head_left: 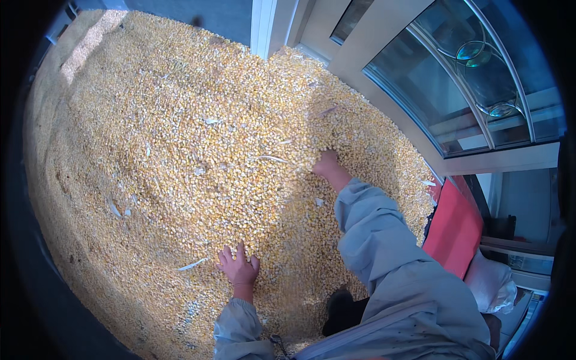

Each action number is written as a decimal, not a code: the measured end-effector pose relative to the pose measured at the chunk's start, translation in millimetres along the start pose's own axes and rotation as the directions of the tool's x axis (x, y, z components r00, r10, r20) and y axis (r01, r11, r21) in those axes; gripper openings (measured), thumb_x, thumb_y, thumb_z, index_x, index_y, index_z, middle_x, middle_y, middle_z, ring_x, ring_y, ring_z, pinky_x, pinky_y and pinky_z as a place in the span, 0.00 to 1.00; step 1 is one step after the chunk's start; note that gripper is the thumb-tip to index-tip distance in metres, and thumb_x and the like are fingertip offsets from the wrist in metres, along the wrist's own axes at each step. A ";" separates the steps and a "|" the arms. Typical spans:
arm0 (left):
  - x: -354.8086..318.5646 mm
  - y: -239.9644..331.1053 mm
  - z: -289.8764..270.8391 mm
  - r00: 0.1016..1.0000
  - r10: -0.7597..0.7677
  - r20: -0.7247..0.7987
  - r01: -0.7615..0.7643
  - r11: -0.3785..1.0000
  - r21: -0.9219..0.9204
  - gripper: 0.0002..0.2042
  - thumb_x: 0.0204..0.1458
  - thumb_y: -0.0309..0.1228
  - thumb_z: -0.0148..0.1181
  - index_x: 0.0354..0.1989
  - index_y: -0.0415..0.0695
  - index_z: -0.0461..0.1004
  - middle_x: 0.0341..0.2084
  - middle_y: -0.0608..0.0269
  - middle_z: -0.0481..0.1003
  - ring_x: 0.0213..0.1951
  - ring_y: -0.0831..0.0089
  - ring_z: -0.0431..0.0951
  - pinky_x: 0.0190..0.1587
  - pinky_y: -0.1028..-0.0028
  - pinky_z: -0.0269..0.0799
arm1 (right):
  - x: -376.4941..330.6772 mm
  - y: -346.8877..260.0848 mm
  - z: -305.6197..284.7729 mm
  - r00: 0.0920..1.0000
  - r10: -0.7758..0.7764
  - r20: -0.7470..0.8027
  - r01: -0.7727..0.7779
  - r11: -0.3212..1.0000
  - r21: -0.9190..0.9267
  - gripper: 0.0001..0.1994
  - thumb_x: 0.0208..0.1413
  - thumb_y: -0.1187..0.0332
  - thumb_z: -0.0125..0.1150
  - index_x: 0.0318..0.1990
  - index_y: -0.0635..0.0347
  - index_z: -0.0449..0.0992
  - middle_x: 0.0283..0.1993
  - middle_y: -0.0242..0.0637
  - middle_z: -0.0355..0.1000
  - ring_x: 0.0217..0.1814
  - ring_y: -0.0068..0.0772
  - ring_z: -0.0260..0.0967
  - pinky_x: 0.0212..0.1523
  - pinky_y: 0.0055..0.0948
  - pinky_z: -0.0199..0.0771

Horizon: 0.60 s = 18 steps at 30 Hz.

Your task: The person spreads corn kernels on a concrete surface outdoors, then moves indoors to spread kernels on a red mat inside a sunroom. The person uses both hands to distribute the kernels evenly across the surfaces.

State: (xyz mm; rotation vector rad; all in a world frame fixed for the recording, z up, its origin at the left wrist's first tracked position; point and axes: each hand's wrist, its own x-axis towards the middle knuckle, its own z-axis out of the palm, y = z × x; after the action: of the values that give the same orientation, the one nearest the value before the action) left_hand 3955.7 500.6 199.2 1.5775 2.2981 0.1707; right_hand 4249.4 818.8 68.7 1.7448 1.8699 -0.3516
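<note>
A wide, thick layer of loose yellow corn kernels (pixel 198 174) spreads around both hands. My left hand (pixel 239 268) rests on the kernels at the lower middle, its fingers spread and nothing held in them. Farther forward and to the right, my right hand (pixel 327 163) reaches into the corn; its fingers are sunk in or hidden, so their closing does not show. Pale strips of husk lie among the kernels, one (pixel 193 264) just left of my left hand and another (pixel 273 159) left of my right hand.
Along the right stands a door with an ornamental glass panel (pixel 456 72). A red mat or board (pixel 454 222) and a whitish sack (pixel 489 282) are near it. A white post (pixel 262 30) rises at the corn's far edge. A dark shoe (pixel 339 312) stands in the kernels below.
</note>
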 end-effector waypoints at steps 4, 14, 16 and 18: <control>-3.4 -27.2 -6.2 0.996 -0.058 -0.070 0.062 0.997 0.054 0.25 0.35 0.44 0.58 0.48 0.56 0.72 0.48 0.44 0.63 0.52 0.43 0.60 0.51 0.40 0.53 | -92.8 -193.5 -173.1 0.930 -0.363 -0.060 0.368 0.916 0.159 0.25 0.44 0.50 0.61 0.45 0.61 0.77 0.55 0.52 0.64 0.69 0.61 0.37 0.59 0.76 0.29; -4.8 -32.5 9.0 0.997 -0.049 -0.056 0.051 0.998 0.041 0.24 0.33 0.45 0.59 0.43 0.54 0.74 0.43 0.46 0.66 0.46 0.44 0.63 0.47 0.42 0.55 | -152.4 -317.0 -159.5 0.445 -0.892 -0.082 0.872 0.411 0.266 0.37 0.36 0.54 0.71 0.59 0.45 0.63 0.66 0.37 0.53 0.70 0.46 0.46 0.63 0.64 0.44; -6.5 -29.2 14.1 0.996 -0.040 -0.082 0.046 0.996 0.071 0.24 0.32 0.46 0.59 0.43 0.55 0.75 0.43 0.47 0.66 0.46 0.42 0.64 0.49 0.40 0.55 | -100.8 -309.8 -182.3 0.581 -0.805 -0.120 0.789 0.520 0.328 0.36 0.38 0.56 0.71 0.58 0.48 0.64 0.65 0.37 0.54 0.68 0.44 0.49 0.64 0.50 0.51; -5.4 -28.5 7.6 0.997 -0.077 -0.014 0.077 0.996 0.039 0.24 0.33 0.46 0.59 0.44 0.57 0.75 0.44 0.47 0.66 0.47 0.42 0.64 0.49 0.39 0.56 | -56.7 -287.9 -217.9 0.710 -0.698 -0.092 0.664 0.622 0.415 0.38 0.39 0.55 0.70 0.60 0.51 0.61 0.67 0.43 0.52 0.66 0.46 0.52 0.62 0.36 0.58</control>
State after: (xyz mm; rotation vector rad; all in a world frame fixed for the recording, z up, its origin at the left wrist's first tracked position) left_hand 3935.0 484.3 185.0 1.5081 2.3817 0.1167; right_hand 3921.6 854.5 226.3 1.1164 2.4818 -1.1815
